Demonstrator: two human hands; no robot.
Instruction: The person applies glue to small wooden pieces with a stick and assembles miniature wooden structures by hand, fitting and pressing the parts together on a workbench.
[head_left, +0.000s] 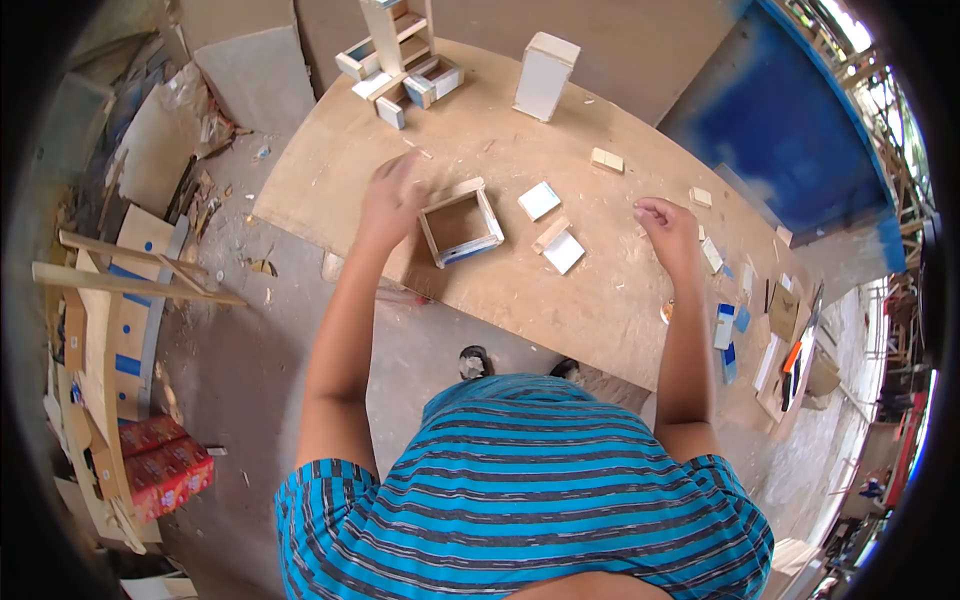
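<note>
My left hand is raised over the wooden table, just left of a small open wooden frame; it is smeared by motion, and its fingers cannot be made out. To the right, my right hand hovers above the table with its fingers curled, and what they hold, if anything, is too small to tell. Between the hands lie a white square piece, another white piece and a small wood block touching it.
An assembly of joined wooden boxes and an upright white block stand at the table's far side. Small blocks lie beyond my hands. Tools and scraps lie at the right. A blue panel stands behind.
</note>
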